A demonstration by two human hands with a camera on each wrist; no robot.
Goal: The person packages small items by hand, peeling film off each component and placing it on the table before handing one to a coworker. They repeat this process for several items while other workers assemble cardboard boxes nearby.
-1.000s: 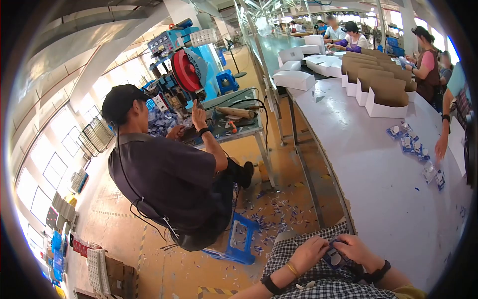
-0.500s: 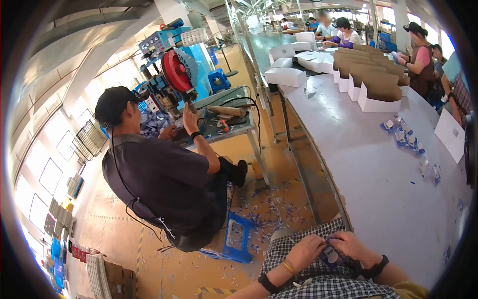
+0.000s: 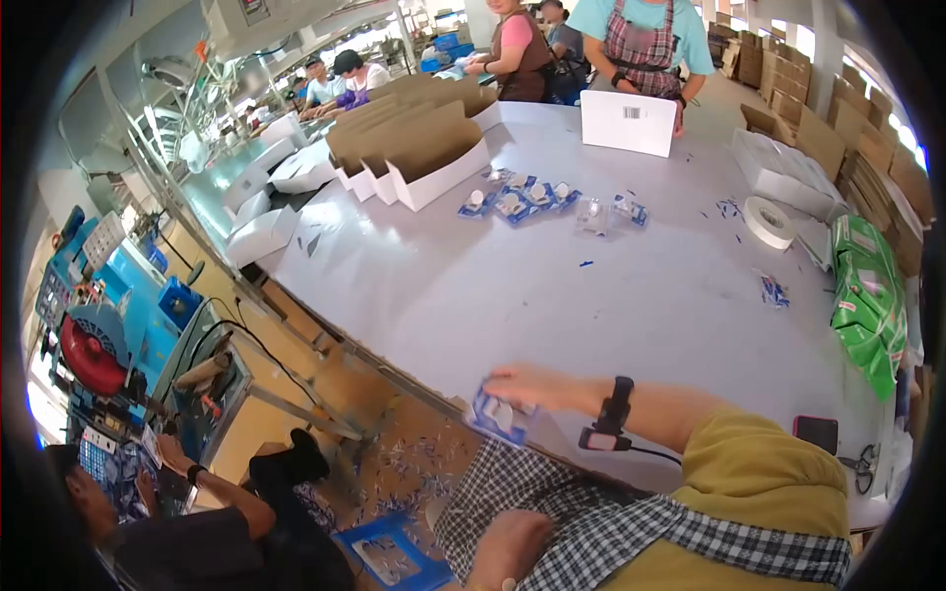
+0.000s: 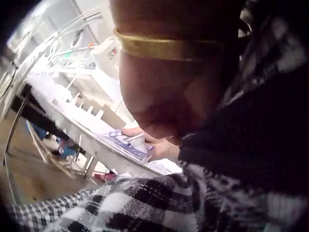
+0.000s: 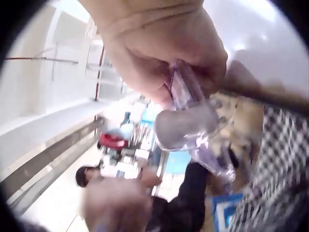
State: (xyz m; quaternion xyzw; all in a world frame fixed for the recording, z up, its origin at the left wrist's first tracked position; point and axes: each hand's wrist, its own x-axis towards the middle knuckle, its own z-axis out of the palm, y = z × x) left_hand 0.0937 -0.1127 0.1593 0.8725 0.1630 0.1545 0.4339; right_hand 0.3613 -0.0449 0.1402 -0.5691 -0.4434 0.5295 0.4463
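At the table's near edge, my right hand [image 3: 547,386] pinches a blue-and-clear blister pack [image 3: 501,416] by its upper part. The right wrist view shows the pack's rounded clear bulge [image 5: 186,126] below the fingers of the right hand [image 5: 164,53]. My left hand [image 3: 512,547], blurred, is low over the checked apron, apart from the pack; its fingers are unclear. In the left wrist view the left hand [image 4: 164,96] is dark, with the pack [image 4: 129,145] beyond it. Several similar packs [image 3: 532,197] lie farther back on the table [image 3: 473,295].
White boxes with brown flaps [image 3: 434,167] stand at the back left. Tape [image 3: 769,222], green packages [image 3: 867,295] and a phone [image 3: 816,433] are on the right. Across the table a person holds a white box [image 3: 628,123]. Another person sits by a machine [image 3: 94,350] at lower left.
The head view has swung right. Both hands were together at the pack over the lap; now the left has let go and the right holds it by the table's edge.
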